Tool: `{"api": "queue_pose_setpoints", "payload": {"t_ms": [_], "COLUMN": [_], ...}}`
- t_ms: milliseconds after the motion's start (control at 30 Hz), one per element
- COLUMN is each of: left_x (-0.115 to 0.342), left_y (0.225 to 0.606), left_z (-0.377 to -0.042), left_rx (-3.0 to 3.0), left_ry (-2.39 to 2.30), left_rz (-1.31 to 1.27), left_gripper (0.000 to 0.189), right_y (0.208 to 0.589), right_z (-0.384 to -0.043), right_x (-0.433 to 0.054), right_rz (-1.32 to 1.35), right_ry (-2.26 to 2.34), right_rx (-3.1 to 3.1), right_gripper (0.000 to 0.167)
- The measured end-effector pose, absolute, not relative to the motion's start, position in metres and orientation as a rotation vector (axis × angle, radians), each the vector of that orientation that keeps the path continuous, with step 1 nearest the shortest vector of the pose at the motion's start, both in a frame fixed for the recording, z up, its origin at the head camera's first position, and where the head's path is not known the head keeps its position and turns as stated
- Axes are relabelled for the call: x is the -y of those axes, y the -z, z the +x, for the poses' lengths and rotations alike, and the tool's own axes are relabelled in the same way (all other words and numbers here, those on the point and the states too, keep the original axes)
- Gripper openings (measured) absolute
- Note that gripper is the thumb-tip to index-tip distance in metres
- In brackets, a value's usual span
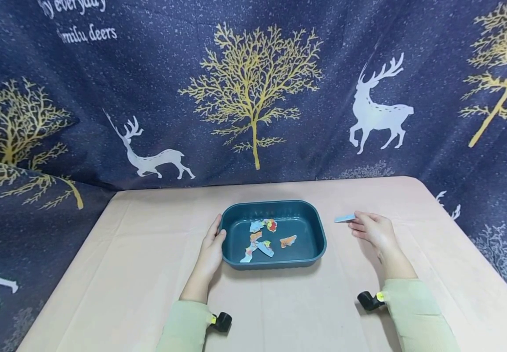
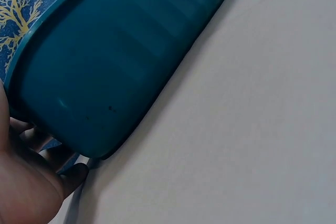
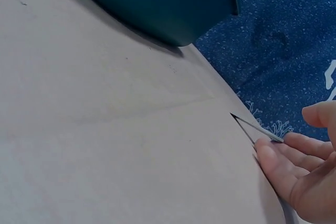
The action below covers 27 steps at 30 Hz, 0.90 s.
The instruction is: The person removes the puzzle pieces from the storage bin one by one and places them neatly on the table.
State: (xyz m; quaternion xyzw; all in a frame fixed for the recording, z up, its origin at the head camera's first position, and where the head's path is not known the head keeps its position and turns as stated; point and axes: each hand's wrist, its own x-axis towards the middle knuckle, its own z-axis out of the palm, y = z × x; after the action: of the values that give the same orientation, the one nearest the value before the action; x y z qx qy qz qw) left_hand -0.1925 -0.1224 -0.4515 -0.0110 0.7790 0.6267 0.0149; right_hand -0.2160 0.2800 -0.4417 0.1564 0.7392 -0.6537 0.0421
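A dark teal rectangular basin [image 1: 275,264] stands on the table, tilted in neither direction that I can see. My left hand [image 1: 211,247] holds its left end, thumb by the rim and fingers against the outer wall; the left wrist view shows fingers [image 2: 55,156] partly behind that wall. Off to the right of the basin, my right hand [image 1: 374,234] pinches a light blue paper piece [image 1: 344,218]. From the right wrist, this paper piece [image 3: 254,125] looks thin and folded into a V. Inside the basin lie several torn, multicoloured paper scraps [image 1: 265,248], including an orange scrap [image 1: 288,241].
A pale pink cloth covers the table [image 1: 147,283]. Behind it hangs a dark blue curtain [image 1: 156,98] printed with deer and trees. Small black wrist cameras [image 1: 369,300] are strapped at both green sleeves [image 1: 420,313].
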Motion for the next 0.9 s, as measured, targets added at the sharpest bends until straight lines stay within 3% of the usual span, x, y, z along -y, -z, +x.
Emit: {"api": "queue_pose_setpoints", "payload": {"t_ms": [900], "left_x": [0.124], "left_y": [0.456], "left_z": [-0.193], "left_rx": [-2.414], "left_ry": [-1.971], "left_rz": [-0.032], "left_gripper": [0.051], "right_y": [0.428], "right_z": [-0.208], "right_x": [-0.285], "right_rz": [0.454], "right_ry": [1.95], "right_rx": [-2.346], "right_gripper": [0.067]}}
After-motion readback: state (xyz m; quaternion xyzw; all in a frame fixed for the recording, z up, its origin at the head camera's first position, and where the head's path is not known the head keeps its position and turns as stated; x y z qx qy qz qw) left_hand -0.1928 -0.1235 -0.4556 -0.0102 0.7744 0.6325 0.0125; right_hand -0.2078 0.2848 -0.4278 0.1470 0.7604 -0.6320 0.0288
